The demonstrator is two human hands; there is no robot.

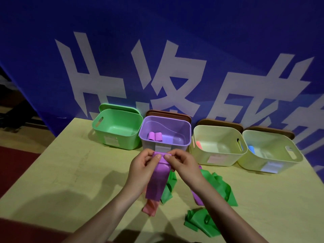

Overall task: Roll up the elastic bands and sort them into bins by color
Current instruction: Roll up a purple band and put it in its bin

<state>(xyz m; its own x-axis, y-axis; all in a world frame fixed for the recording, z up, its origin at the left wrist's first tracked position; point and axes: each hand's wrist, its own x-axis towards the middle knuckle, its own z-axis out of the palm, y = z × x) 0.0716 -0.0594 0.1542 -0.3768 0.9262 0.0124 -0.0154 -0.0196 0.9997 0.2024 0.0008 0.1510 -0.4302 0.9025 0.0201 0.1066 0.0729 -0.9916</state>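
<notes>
Single head-worn wide-angle view, looking forward and down from close above the hands [163, 165], across the desk [70, 172], bins [166, 132] and blue banner [157, 50] far behind

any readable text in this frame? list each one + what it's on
"成": large white character on the blue backdrop, the only one I read with confidence.
Two large white characters left of it, bottoms hidden by the bins: not sure.
A fourth at the right edge: cropped, unreadable.
Labels on the green bin, purple bin, cream bin and far-right bin: too blurred to read.
</notes>
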